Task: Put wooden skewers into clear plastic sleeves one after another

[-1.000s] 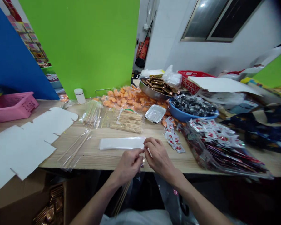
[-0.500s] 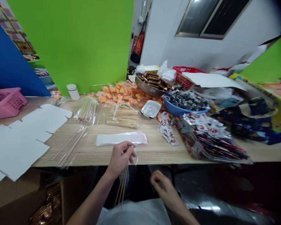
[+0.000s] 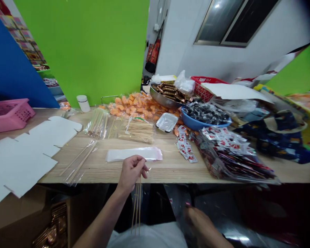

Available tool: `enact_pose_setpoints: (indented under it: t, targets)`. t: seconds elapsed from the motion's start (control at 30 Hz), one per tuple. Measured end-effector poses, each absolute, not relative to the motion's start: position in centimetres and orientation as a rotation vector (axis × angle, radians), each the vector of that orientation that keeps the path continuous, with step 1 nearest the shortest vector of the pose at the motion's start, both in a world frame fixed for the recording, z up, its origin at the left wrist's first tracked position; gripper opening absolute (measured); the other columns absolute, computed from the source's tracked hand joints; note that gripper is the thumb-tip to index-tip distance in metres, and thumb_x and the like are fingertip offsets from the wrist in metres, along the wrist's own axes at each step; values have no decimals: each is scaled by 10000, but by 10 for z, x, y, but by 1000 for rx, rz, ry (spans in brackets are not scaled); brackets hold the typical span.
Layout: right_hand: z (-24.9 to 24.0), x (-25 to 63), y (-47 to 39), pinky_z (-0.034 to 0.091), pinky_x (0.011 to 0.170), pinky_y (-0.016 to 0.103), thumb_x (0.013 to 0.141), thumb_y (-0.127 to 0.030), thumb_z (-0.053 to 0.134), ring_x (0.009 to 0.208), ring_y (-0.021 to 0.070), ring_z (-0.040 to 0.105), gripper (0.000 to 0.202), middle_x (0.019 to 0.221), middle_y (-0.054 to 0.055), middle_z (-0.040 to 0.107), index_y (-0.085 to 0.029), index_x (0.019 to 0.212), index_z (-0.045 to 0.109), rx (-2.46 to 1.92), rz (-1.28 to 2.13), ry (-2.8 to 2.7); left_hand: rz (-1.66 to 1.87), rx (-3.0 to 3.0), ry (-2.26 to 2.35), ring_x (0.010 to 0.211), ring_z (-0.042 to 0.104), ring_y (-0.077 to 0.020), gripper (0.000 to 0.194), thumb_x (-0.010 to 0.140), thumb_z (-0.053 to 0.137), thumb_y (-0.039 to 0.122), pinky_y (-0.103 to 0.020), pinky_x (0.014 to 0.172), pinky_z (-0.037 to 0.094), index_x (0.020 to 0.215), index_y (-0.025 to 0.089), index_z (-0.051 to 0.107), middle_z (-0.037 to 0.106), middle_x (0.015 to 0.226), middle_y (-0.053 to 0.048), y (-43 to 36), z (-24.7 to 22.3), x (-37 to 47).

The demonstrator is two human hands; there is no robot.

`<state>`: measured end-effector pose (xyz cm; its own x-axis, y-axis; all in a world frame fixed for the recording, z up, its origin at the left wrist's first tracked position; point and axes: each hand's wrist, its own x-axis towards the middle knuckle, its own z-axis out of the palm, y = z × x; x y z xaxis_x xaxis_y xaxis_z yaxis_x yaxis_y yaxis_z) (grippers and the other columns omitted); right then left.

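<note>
My left hand (image 3: 133, 172) is closed on the upper ends of several thin wooden sticks (image 3: 136, 206), which hang down past the table's front edge. Just beyond it, a stack of clear plastic sleeves (image 3: 134, 154) lies flat on the table. Low at the right, below the table edge, my right hand (image 3: 195, 215) is smeared by motion, and its fingers cannot be made out. Further back lies a bag of wooden sticks (image 3: 136, 130). Bagged sticks (image 3: 80, 162) rest at the left near the front edge.
White cardboard (image 3: 23, 155) and a pink basket (image 3: 10, 113) are at left. Behind are orange packets (image 3: 134, 105), a foil tray (image 3: 166, 122) and a steel bowl (image 3: 165, 100). At right are a blue bowl (image 3: 205, 124), red-white sachets (image 3: 185, 148) and a filled plastic bag (image 3: 235, 162).
My right hand has moved right and down, away from my left hand. The sticks in my left hand now hang more upright and show more clearly.
</note>
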<state>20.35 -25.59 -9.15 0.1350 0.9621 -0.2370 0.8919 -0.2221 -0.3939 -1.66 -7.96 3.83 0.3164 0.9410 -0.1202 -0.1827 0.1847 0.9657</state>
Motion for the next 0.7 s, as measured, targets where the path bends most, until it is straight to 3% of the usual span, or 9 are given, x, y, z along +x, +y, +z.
enact_pose_setpoints:
  t: [0.07, 0.2, 0.3, 0.47, 0.7]
  targets:
    - [-63, 206, -234, 374, 568, 281, 698, -61, 427, 583, 174, 515, 205, 609, 32, 556, -195, 554, 485, -2055, 758, -1825, 979, 1064, 894, 360, 516, -87, 210, 709, 621, 318, -195, 391, 371, 683, 117, 567, 600, 522, 7, -81, 39, -14]
    - [1, 167, -176, 400, 608, 275, 841, -306, 458, 640, 156, 501, 233, 650, 10, 527, -192, 645, 510, -1596, 935, -1479, 992, 1033, 886, 367, 516, -83, 191, 697, 635, 295, -195, 408, 370, 664, 119, 570, 597, 531, 13, -86, 41, -7]
    - [25, 127, -142, 428, 617, 263, 788, -373, 565, 646, 137, 521, 191, 717, 6, 561, -183, 778, 553, -1325, 1088, -1143, 975, 1043, 876, 382, 514, -77, 190, 700, 638, 285, -192, 425, 375, 635, 116, 581, 586, 526, 15, -90, 41, -7]
    - [19, 98, -122, 394, 547, 221, 725, -322, 663, 548, 96, 483, 225, 575, -27, 532, -163, 623, 541, -1194, 1155, -1000, 953, 1057, 908, 405, 511, -76, 207, 694, 641, 272, -185, 430, 374, 579, 102, 609, 579, 510, 4, -92, 31, -22]
    - [3, 98, -124, 398, 522, 211, 683, -269, 701, 525, 89, 503, 133, 588, -34, 579, -172, 705, 613, -1122, 1255, -873, 841, 911, 810, 463, 575, -118, 203, 644, 676, 239, -224, 469, 454, 799, 110, 662, 637, 570, -4, -89, 16, -40]
